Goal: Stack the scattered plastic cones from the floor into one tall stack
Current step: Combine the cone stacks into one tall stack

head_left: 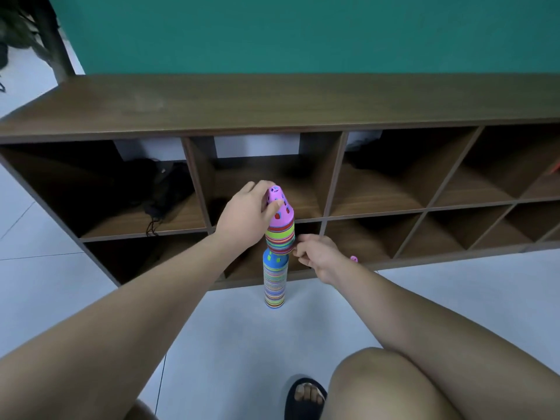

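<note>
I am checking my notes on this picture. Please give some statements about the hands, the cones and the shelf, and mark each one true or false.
1. The left hand grips the pink cone that tops the upper stack. True.
2. The lower stack stands on the shelf. False: it stands on the floor, in front of the shelf.
3. The right hand is at the bottom edge of the upper stack. True.
4. The lower stack is topped by a red cone. False: its top cone is blue.
5. The wall behind the shelf is green. True.
</note>
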The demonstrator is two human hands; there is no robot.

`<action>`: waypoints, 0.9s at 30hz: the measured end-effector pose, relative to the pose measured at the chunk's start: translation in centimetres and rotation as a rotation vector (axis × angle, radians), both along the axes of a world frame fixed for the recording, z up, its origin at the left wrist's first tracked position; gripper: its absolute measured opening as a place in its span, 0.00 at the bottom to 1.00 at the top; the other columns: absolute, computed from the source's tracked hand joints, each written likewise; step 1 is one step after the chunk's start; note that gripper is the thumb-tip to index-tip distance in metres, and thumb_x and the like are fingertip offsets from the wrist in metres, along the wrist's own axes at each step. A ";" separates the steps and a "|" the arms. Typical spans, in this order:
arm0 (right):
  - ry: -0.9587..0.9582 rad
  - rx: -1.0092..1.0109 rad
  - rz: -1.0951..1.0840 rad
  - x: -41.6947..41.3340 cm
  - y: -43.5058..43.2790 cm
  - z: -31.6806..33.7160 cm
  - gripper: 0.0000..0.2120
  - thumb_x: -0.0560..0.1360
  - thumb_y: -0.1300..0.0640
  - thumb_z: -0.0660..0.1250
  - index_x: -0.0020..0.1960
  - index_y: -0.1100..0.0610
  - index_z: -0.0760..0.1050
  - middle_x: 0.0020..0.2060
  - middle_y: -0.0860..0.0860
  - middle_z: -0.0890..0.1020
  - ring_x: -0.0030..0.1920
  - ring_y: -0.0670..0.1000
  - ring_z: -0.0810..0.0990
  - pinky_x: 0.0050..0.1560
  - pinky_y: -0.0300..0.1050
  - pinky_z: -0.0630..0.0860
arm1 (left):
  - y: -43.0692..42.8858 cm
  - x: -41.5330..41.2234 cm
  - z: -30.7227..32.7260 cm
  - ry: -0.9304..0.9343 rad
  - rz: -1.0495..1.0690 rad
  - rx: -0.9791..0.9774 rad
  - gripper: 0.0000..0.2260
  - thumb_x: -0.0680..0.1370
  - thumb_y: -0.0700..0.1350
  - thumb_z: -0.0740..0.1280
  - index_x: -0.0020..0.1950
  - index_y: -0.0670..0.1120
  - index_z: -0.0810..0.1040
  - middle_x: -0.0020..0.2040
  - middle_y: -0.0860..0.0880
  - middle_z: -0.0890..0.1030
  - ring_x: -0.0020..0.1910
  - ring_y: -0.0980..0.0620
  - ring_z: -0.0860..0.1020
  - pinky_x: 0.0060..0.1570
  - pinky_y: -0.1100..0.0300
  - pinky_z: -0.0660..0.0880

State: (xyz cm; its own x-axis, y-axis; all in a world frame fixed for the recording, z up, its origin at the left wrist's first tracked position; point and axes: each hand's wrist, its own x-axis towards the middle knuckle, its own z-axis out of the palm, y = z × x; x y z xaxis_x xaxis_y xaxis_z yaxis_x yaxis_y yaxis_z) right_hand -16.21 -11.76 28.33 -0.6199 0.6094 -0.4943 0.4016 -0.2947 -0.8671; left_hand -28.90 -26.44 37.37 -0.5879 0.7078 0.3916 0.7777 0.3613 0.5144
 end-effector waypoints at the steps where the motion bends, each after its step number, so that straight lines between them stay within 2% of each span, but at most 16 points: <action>1: -0.005 0.005 0.024 -0.2 -0.2 0.0 0.16 0.72 0.72 0.65 0.52 0.59 0.86 0.47 0.56 0.86 0.50 0.53 0.82 0.48 0.42 0.79 | 0.0 -0.1 -0.2 -0.002 0.004 -0.010 0.18 0.84 0.54 0.68 0.72 0.49 0.76 0.55 0.51 0.76 0.53 0.54 0.78 0.44 0.61 0.76; 4: -0.066 0.037 0.083 -0.3 -0.3 -0.5 0.16 0.71 0.71 0.66 0.54 0.61 0.85 0.50 0.57 0.87 0.57 0.56 0.85 0.47 0.40 0.81 | -0.2 -0.8 -0.9 0.000 0.017 -0.044 0.18 0.83 0.55 0.69 0.71 0.50 0.76 0.56 0.51 0.77 0.53 0.54 0.78 0.45 0.58 0.81; 6: -0.130 0.072 0.121 -0.2 -0.3 -1.1 0.17 0.70 0.71 0.64 0.57 0.68 0.81 0.44 0.57 0.83 0.57 0.61 0.85 0.47 0.41 0.78 | -0.6 -1.2 -1.7 0.013 0.020 -0.098 0.16 0.82 0.54 0.71 0.68 0.50 0.78 0.54 0.52 0.77 0.50 0.52 0.79 0.45 0.55 0.80; 7: -0.158 0.090 0.134 0.0 -0.3 -1.3 0.19 0.70 0.71 0.63 0.61 0.71 0.78 0.43 0.57 0.79 0.70 0.61 0.69 0.45 0.41 0.75 | -0.8 -1.3 -2.1 0.022 0.017 -0.155 0.16 0.81 0.54 0.71 0.67 0.50 0.79 0.53 0.52 0.76 0.49 0.50 0.80 0.45 0.52 0.81; 8: -0.181 0.102 0.149 0.2 -0.4 -1.4 0.21 0.71 0.71 0.63 0.64 0.73 0.74 0.43 0.61 0.78 0.50 0.49 0.68 0.44 0.42 0.73 | -1.0 -1.4 -2.7 0.030 0.013 -0.220 0.15 0.81 0.54 0.72 0.66 0.50 0.80 0.53 0.51 0.76 0.48 0.48 0.81 0.45 0.51 0.82; 9: -0.193 0.112 0.161 0.5 -0.4 -1.5 0.22 0.73 0.71 0.62 0.66 0.73 0.72 0.46 0.67 0.80 0.48 0.51 0.68 0.43 0.42 0.72 | -1.1 -1.4 -3.0 0.030 0.014 -0.277 0.14 0.81 0.54 0.72 0.65 0.51 0.80 0.54 0.51 0.76 0.48 0.47 0.82 0.45 0.49 0.83; 10: -0.204 0.117 0.172 0.9 -0.4 -1.6 0.21 0.74 0.71 0.63 0.68 0.73 0.71 0.54 0.72 0.81 0.46 0.54 0.72 0.43 0.41 0.73 | -1.2 -1.4 -3.2 0.021 0.018 -0.303 0.14 0.81 0.54 0.72 0.64 0.51 0.80 0.54 0.51 0.77 0.48 0.47 0.82 0.46 0.49 0.83; 11: -0.204 0.110 0.181 1.1 -0.3 -1.6 0.20 0.75 0.70 0.63 0.67 0.73 0.73 0.61 0.72 0.79 0.47 0.53 0.73 0.44 0.41 0.74 | -1.2 -1.4 -3.1 0.008 0.023 -0.297 0.15 0.80 0.54 0.73 0.65 0.52 0.80 0.55 0.51 0.77 0.49 0.47 0.82 0.46 0.49 0.83; 12: -0.201 0.091 0.185 1.4 -0.1 -1.8 0.17 0.76 0.69 0.64 0.65 0.71 0.76 0.64 0.69 0.79 0.47 0.52 0.75 0.46 0.42 0.76 | -1.1 -1.5 -2.9 0.001 0.024 -0.269 0.17 0.79 0.54 0.74 0.66 0.52 0.79 0.56 0.51 0.77 0.50 0.49 0.82 0.46 0.49 0.84; 15: -0.174 0.034 0.142 2.3 1.0 -3.0 0.12 0.79 0.66 0.66 0.59 0.57 0.82 0.60 0.63 0.85 0.49 0.53 0.82 0.48 0.44 0.77 | 0.1 -0.9 -1.6 0.113 0.002 -0.155 0.20 0.78 0.54 0.75 0.67 0.51 0.79 0.57 0.52 0.78 0.56 0.49 0.78 0.50 0.50 0.81; 18: -0.175 -0.009 0.063 3.9 2.0 -4.7 0.11 0.80 0.65 0.67 0.60 0.58 0.81 0.50 0.56 0.86 0.47 0.53 0.83 0.46 0.44 0.77 | 2.1 1.5 -0.4 0.347 -0.070 -0.052 0.14 0.79 0.52 0.73 0.62 0.49 0.80 0.56 0.50 0.78 0.54 0.48 0.75 0.50 0.53 0.75; 20: -0.178 -0.033 0.008 5.3 2.3 -6.0 0.08 0.80 0.64 0.66 0.57 0.56 0.80 0.47 0.55 0.85 0.44 0.52 0.82 0.42 0.43 0.76 | 3.9 3.4 -0.5 0.430 -0.140 -0.030 0.11 0.79 0.50 0.72 0.59 0.49 0.80 0.54 0.50 0.78 0.52 0.47 0.74 0.49 0.52 0.74; 23: -0.192 -0.066 -0.068 7.5 2.9 -8.5 0.06 0.82 0.61 0.65 0.56 0.56 0.79 0.45 0.54 0.86 0.41 0.51 0.82 0.40 0.41 0.75 | 6.7 5.6 -2.7 0.383 -0.238 -0.064 0.07 0.78 0.48 0.70 0.55 0.50 0.79 0.51 0.50 0.78 0.52 0.45 0.75 0.49 0.49 0.75; 27: -0.188 -0.101 -0.106 10.0 4.0 -12.4 0.07 0.80 0.63 0.64 0.54 0.57 0.80 0.42 0.55 0.84 0.40 0.52 0.79 0.39 0.41 0.72 | 10.0 6.9 -7.8 0.286 -0.285 -0.177 0.07 0.77 0.47 0.71 0.54 0.50 0.79 0.48 0.51 0.80 0.52 0.45 0.78 0.50 0.50 0.75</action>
